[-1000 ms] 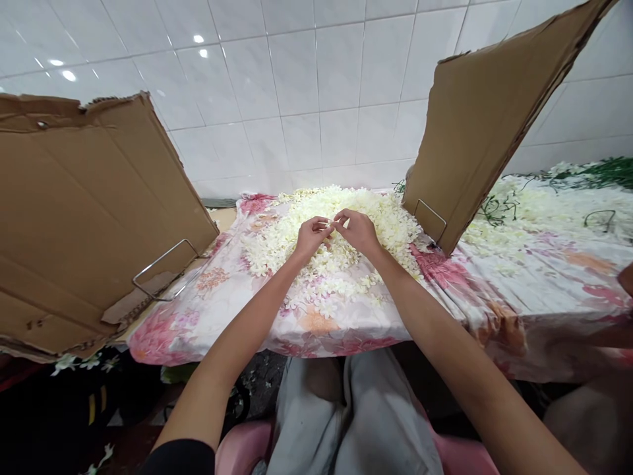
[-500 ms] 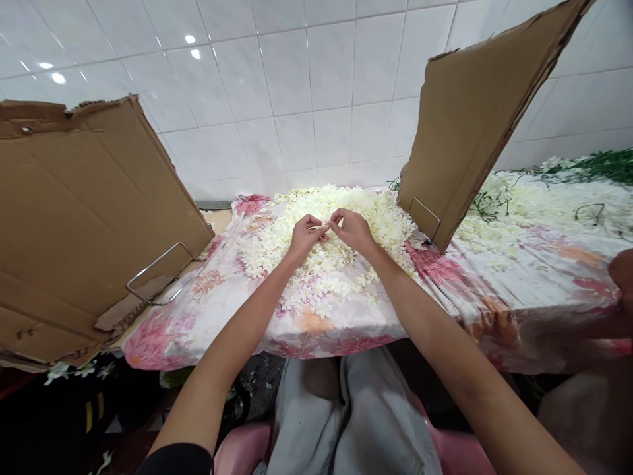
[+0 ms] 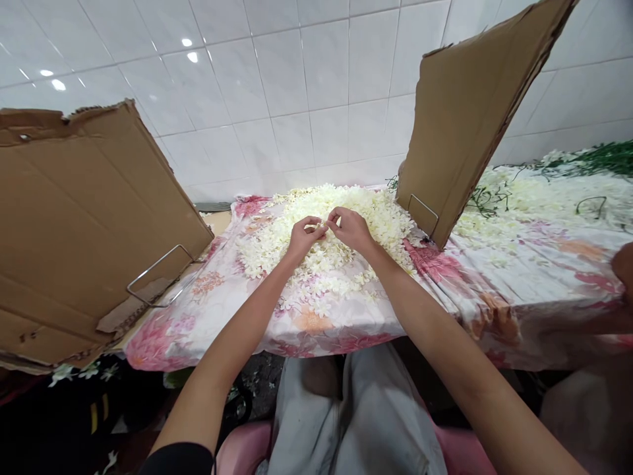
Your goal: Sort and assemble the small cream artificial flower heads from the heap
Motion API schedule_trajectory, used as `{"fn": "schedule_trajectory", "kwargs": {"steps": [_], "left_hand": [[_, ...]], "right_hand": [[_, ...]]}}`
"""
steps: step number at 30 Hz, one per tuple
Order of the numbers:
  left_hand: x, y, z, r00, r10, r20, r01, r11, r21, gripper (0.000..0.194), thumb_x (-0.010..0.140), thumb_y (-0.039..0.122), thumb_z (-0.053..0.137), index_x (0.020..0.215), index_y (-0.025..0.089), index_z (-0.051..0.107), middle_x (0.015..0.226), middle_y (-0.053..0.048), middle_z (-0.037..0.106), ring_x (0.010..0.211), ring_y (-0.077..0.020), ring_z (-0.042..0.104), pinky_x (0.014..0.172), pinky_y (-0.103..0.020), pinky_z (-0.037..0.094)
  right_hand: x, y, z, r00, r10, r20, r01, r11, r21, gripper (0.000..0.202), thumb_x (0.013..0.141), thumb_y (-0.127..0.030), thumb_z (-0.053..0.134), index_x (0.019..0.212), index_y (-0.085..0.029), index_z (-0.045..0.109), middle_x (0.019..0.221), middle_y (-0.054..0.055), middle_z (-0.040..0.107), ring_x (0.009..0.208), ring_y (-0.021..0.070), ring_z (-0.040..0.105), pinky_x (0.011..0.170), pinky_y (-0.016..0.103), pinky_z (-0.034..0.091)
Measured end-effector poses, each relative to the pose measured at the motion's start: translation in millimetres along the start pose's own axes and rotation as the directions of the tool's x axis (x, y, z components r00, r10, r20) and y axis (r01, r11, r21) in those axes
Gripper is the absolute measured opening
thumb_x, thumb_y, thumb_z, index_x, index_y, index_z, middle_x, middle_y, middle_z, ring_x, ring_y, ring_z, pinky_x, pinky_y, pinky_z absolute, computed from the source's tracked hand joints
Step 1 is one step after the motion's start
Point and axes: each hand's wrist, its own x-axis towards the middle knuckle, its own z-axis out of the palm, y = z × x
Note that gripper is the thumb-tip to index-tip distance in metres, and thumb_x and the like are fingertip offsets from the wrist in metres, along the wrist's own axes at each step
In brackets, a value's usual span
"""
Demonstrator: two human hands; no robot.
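Observation:
A heap of small cream-white flowers (image 3: 341, 194) covers the middle of the floral cloth. Above it my left hand (image 3: 304, 236) and my right hand (image 3: 349, 227) meet, fingertips almost touching. Thumb and forefinger are pinched together on each hand. Between them shows a pale bit, which looks like one of the white flowers (image 3: 322, 225); the fingers cover most of it. Looser flowers (image 3: 321, 303) lie on the cloth nearer to me, below my wrists.
Upright cardboard sheets flank the heap, one at left (image 3: 89, 224) and one at right (image 3: 459, 125), each with a bent metal wire at its foot. Past the right sheet lie more white flowers (image 3: 529, 198) and green stems (image 3: 593, 160). Another person's arm (image 3: 624, 270) shows at the right edge.
Both hands stay over the heap in a pinch, with only slight finger movement. The view has shifted a little.

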Motion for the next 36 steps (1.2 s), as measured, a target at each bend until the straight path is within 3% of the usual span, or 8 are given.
{"fn": "schedule_trajectory", "kwargs": {"steps": [4,10,14,17,20,30,36], "left_hand": [[0,0,-0.1,1.000,0.002,-0.004,-0.002,1.000,0.002,0.057,0.063,0.053,0.097,0.090,0.017,0.062,0.077,0.002,0.065,0.066,-0.0125,0.070,0.073,-0.031,0.066],[2,0,2.1,0.997,-0.078,0.029,0.077,0.997,0.026,0.055,0.078,0.055,0.088,0.092,0.021,0.047,0.077,0.003,0.069,0.064,-0.0119,0.071,0.068,-0.028,0.061],[3,-2,3.5,0.996,-0.071,0.056,0.069,0.997,0.030,0.048,0.083,0.052,0.085,0.104,0.021,0.054,0.076,0.001,0.071,0.061,-0.0108,0.066,0.064,-0.025,0.056],[5,-2,4.5,0.992,-0.093,0.082,0.090,0.995,0.038,0.041,0.086,0.051,0.082,0.096,0.017,0.062,0.075,-0.001,0.070,0.059,-0.0105,0.063,0.059,-0.023,0.052],[6,-2,5.5,0.987,-0.125,0.098,0.123,0.992,0.025,0.036,0.090,0.047,0.079,0.088,0.016,0.061,0.076,-0.003,0.070,0.059,-0.0103,0.064,0.059,-0.023,0.051],[1,1,7.9,0.989,-0.121,0.088,0.119,0.993,0.023,0.023,0.098,0.034,0.070,0.087,0.017,0.059,0.069,0.001,0.066,0.055,-0.0092,0.059,0.058,-0.022,0.045],[1,-1,8.0,0.987,-0.097,0.125,0.097,0.995,0.012,0.025,0.097,0.037,0.073,0.088,0.017,0.060,0.070,0.000,0.067,0.057,-0.0095,0.060,0.059,-0.023,0.045]], "right_hand": [[0,1,-1,1.000,0.002,-0.013,-0.002,1.000,0.001,0.004,0.092,-0.027,0.065,0.092,-0.024,0.067,0.099,0.003,0.076,0.087,0.0233,0.065,0.071,0.033,0.039],[0,-2,-1,1.000,0.011,0.016,-0.010,1.000,-0.018,0.004,0.091,-0.027,0.065,0.090,-0.024,0.067,0.098,0.003,0.076,0.085,0.0232,0.065,0.069,0.033,0.039],[0,-3,-1,1.000,0.013,0.025,-0.013,1.000,-0.024,0.003,0.092,-0.024,0.065,0.090,-0.024,0.067,0.097,0.003,0.076,0.086,0.0229,0.065,0.070,0.033,0.038],[0,-2,-1,0.999,0.018,0.031,-0.017,0.999,-0.030,0.003,0.093,-0.024,0.064,0.090,-0.024,0.066,0.098,0.003,0.075,0.087,0.0230,0.065,0.070,0.033,0.038],[0,1,0,1.000,0.031,0.007,-0.031,0.999,-0.044,0.004,0.094,-0.025,0.064,0.091,-0.024,0.066,0.098,0.003,0.076,0.086,0.0232,0.064,0.069,0.032,0.037],[-1,9,3,0.998,0.053,-0.024,-0.053,0.998,-0.019,0.007,0.091,-0.028,0.065,0.093,-0.023,0.069,0.095,0.004,0.076,0.085,0.0239,0.066,0.071,0.033,0.040],[1,16,6,0.997,0.056,-0.050,-0.056,0.998,0.005,0.010,0.091,-0.031,0.064,0.094,-0.023,0.069,0.094,0.005,0.076,0.087,0.0246,0.067,0.073,0.033,0.043]]}}
